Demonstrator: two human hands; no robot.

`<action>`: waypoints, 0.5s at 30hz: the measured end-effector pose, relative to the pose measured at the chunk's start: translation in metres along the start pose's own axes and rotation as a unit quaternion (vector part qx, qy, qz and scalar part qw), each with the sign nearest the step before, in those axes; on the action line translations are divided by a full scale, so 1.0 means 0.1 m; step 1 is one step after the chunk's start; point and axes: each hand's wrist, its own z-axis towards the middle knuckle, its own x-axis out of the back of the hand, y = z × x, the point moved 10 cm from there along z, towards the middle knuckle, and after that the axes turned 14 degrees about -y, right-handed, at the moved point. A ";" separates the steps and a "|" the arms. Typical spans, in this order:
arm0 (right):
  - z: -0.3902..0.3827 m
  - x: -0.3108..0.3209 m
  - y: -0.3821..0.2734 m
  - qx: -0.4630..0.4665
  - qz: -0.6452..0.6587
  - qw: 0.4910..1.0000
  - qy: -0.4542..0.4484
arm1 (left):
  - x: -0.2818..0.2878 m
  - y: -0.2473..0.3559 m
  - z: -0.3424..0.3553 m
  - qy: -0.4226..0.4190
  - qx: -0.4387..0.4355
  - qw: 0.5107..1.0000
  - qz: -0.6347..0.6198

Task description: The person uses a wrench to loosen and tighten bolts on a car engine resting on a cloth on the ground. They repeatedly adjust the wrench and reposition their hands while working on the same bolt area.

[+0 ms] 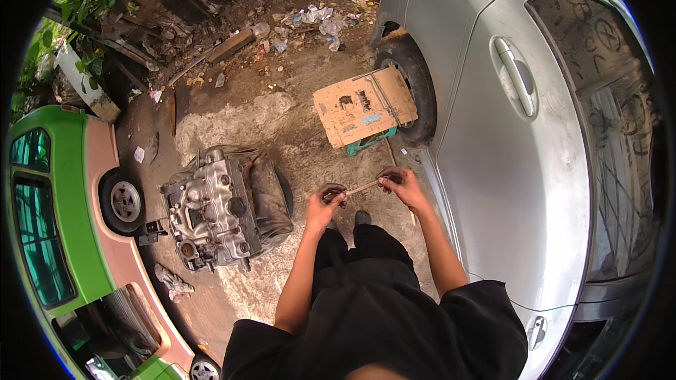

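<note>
In front of my body, my left hand [329, 195] and my right hand [394, 184] are closed on opposite ends of a short, thin brownish bar [362, 188], held nearly level with its right end a little higher. To the left of my hands sits a greasy metal engine [205, 207] with a dark rumpled cover beside it. Beyond my hands, a cardboard sheet [341, 116] rests on a green crate or stool [370, 143], with dark small items and a long thin metal tool on it, too small to name exactly.
A silver car [493, 218] lines the right, its tyre [421, 81] by the cardboard. A green and pink vehicle [98, 260] stands at the left. Litter [317, 21] and wood scraps [229, 46] lie along the back. A thin stick lies on the concrete [296, 155] behind my right hand.
</note>
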 end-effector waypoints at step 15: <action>-0.43 -3.47 0.29 -0.008 -0.026 0.971 -0.239 | 1.19 -0.62 -2.89 0.139 -0.013 0.975 0.174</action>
